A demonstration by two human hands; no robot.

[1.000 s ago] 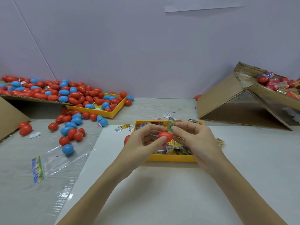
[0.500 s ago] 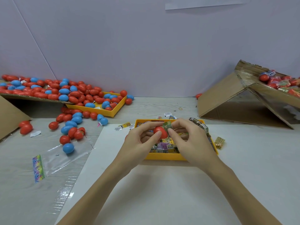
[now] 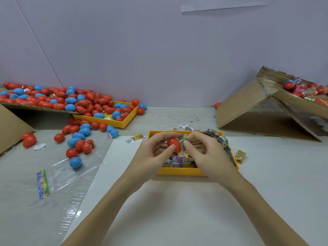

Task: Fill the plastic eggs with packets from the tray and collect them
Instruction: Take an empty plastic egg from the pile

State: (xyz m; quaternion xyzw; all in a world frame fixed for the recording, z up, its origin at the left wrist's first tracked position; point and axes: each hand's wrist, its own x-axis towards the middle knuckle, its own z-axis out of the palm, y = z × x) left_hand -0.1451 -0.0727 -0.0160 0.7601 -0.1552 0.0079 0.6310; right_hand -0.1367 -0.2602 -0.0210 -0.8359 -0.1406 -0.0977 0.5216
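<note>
Over the yellow packet tray [image 3: 179, 171] at centre, my left hand [image 3: 152, 157] holds a red plastic egg [image 3: 174, 144] between thumb and fingers. My right hand [image 3: 207, 155] pinches a green-patterned packet [image 3: 182, 140] right against the egg's right side. The tray holds several small printed packets [image 3: 177, 159], partly hidden by both hands. Whether the egg is open cannot be made out.
A second yellow tray [image 3: 124, 122] and a cardboard flap [image 3: 35, 108] at left carry several red and blue eggs; more lie loose on the table [image 3: 78, 139]. A clear bag [image 3: 67, 173] lies front left. A tilted cardboard box [image 3: 266, 110] with bagged eggs stands at right.
Both hands shifted slightly left and away from me over the tray with the egg. The right hand has brought the packet closer against the egg.
</note>
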